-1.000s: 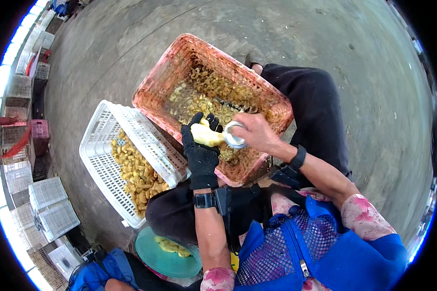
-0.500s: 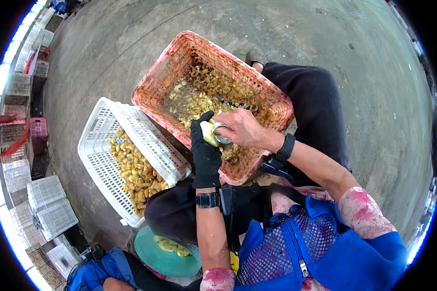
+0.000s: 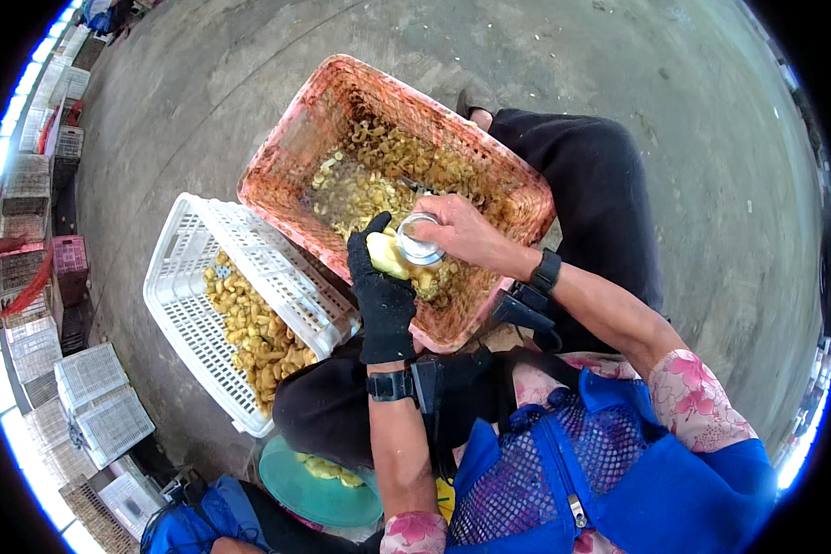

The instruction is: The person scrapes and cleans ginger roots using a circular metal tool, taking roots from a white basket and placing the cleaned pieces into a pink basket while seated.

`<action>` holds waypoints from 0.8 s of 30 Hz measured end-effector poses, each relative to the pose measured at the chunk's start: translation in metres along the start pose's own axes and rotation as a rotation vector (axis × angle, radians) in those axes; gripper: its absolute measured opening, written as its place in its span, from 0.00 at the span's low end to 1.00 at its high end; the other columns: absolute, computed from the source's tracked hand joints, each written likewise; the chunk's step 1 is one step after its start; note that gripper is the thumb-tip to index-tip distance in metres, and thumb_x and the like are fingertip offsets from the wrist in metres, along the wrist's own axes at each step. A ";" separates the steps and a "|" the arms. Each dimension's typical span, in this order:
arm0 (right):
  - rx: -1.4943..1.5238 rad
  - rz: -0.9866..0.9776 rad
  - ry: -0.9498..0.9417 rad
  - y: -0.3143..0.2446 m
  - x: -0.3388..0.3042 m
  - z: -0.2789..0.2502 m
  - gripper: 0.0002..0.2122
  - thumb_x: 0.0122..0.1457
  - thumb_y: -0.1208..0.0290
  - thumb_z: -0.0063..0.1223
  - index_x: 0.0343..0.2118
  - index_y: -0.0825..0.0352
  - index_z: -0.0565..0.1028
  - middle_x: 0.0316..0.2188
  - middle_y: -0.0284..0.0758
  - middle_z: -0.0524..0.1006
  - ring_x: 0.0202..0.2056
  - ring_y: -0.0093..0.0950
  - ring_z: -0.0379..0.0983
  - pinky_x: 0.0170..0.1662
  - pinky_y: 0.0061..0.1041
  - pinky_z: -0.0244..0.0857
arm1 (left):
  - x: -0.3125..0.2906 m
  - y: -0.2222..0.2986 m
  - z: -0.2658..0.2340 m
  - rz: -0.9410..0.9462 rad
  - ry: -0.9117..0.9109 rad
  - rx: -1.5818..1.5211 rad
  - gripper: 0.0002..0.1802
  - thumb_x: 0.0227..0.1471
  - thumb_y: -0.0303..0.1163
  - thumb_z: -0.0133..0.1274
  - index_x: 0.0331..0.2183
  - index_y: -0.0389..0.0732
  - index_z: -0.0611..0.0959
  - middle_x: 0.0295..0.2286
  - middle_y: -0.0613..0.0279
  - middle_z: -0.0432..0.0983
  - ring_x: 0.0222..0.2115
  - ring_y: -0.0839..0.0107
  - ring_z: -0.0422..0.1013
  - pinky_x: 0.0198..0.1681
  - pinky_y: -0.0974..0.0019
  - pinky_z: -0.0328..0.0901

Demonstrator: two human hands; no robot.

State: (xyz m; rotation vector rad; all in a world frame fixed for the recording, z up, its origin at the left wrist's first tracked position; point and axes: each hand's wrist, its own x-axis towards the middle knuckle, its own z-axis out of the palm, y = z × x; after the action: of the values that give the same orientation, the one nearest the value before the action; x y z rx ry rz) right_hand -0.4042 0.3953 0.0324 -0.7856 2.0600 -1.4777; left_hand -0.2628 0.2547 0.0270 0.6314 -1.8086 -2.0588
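My left hand (image 3: 384, 303), in a black glove, is closed around a pale, mostly peeled piece of ginger (image 3: 385, 255). Bare and bent over it, my right hand (image 3: 463, 236) grips a round silvery metal lid or ring (image 3: 421, 242) whose edge rests against the ginger. Both hands are above a pinkish-red plastic crate (image 3: 282, 152) between my legs. Wet yellowish peelings (image 3: 365, 198) and brown scraps cover its bottom. A dark, slim tool (image 3: 414, 186) lies among them, partly hidden by my right hand.
Left of the crate, a white slatted basket (image 3: 177, 277) holds unpeeled ginger (image 3: 254, 337). A teal basin (image 3: 309, 503) with pale ginger pieces (image 3: 328, 469) sits by my left leg. Stacked crates (image 3: 106, 402) line the far left. Part of another person in blue (image 3: 198, 522) shows lower left.
The metal lid or ring has turned, so its round face shows more. My left hand has tilted slightly left with the ginger, and more of the ginger's pale side is visible.
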 end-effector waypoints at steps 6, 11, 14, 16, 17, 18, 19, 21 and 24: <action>-0.044 0.037 -0.067 0.005 -0.003 0.024 0.16 0.60 0.59 0.65 0.34 0.72 0.83 0.30 0.49 0.84 0.33 0.44 0.83 0.39 0.44 0.74 | 0.009 -0.029 -0.021 -0.257 0.107 -0.544 0.34 0.78 0.57 0.47 0.66 0.39 0.77 0.54 0.56 0.80 0.54 0.61 0.78 0.60 0.53 0.74; -0.399 -0.022 -0.018 0.039 -0.037 0.009 0.15 0.64 0.61 0.65 0.37 0.71 0.82 0.30 0.46 0.82 0.32 0.35 0.81 0.39 0.39 0.72 | 0.020 -0.039 -0.046 -0.222 0.051 -0.552 0.40 0.76 0.60 0.49 0.69 0.35 0.71 0.54 0.49 0.79 0.53 0.54 0.79 0.59 0.47 0.75; -0.188 0.075 -0.058 0.010 -0.037 0.009 0.12 0.64 0.64 0.66 0.37 0.71 0.82 0.29 0.44 0.82 0.32 0.35 0.81 0.38 0.38 0.73 | 0.017 -0.022 -0.038 -0.237 0.200 -0.634 0.40 0.74 0.62 0.50 0.69 0.38 0.73 0.57 0.43 0.79 0.57 0.48 0.76 0.62 0.42 0.72; -0.117 0.039 -0.009 -0.009 -0.033 0.007 0.12 0.64 0.64 0.66 0.36 0.70 0.81 0.28 0.45 0.81 0.31 0.38 0.81 0.37 0.40 0.72 | 0.022 -0.020 -0.025 -0.281 0.218 -0.767 0.40 0.74 0.63 0.50 0.68 0.39 0.75 0.58 0.43 0.79 0.58 0.46 0.76 0.63 0.40 0.72; -0.089 -0.006 0.019 -0.017 -0.029 0.018 0.12 0.64 0.63 0.66 0.36 0.69 0.81 0.27 0.45 0.81 0.31 0.39 0.81 0.37 0.41 0.73 | 0.020 -0.018 -0.027 -0.295 0.233 -0.809 0.39 0.74 0.63 0.50 0.67 0.39 0.76 0.59 0.43 0.79 0.57 0.47 0.76 0.63 0.41 0.72; -0.064 -0.051 0.048 -0.025 -0.024 0.028 0.12 0.65 0.63 0.65 0.35 0.69 0.81 0.26 0.45 0.81 0.30 0.41 0.82 0.37 0.42 0.74 | 0.019 -0.017 -0.028 -0.310 0.247 -0.853 0.39 0.74 0.64 0.50 0.66 0.39 0.77 0.59 0.44 0.79 0.57 0.47 0.76 0.63 0.42 0.72; -0.041 -0.094 0.075 -0.031 -0.021 0.039 0.12 0.65 0.63 0.64 0.34 0.68 0.80 0.25 0.45 0.81 0.30 0.42 0.82 0.36 0.43 0.74 | 0.018 -0.016 -0.029 -0.326 0.264 -0.898 0.39 0.75 0.64 0.50 0.65 0.39 0.78 0.59 0.45 0.80 0.56 0.48 0.77 0.63 0.43 0.73; -0.186 -0.107 0.012 -0.023 -0.020 0.040 0.11 0.65 0.63 0.63 0.34 0.67 0.80 0.26 0.46 0.82 0.30 0.45 0.83 0.37 0.45 0.76 | 0.015 -0.014 -0.031 -0.296 0.296 -0.854 0.37 0.75 0.61 0.51 0.64 0.39 0.78 0.58 0.45 0.80 0.55 0.49 0.77 0.61 0.44 0.74; -0.410 -0.027 -0.044 0.018 -0.036 0.017 0.11 0.64 0.63 0.63 0.34 0.68 0.80 0.27 0.47 0.82 0.31 0.47 0.84 0.36 0.47 0.76 | 0.014 -0.010 -0.027 -0.228 0.290 -0.606 0.31 0.76 0.53 0.52 0.64 0.37 0.76 0.56 0.45 0.79 0.55 0.51 0.77 0.60 0.45 0.75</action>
State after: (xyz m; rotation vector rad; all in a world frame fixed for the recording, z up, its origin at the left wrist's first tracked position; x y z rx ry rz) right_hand -0.3701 0.4135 0.0123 -0.9914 2.3597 -1.0483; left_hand -0.2603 0.2263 0.0125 0.9153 -0.9160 -2.3462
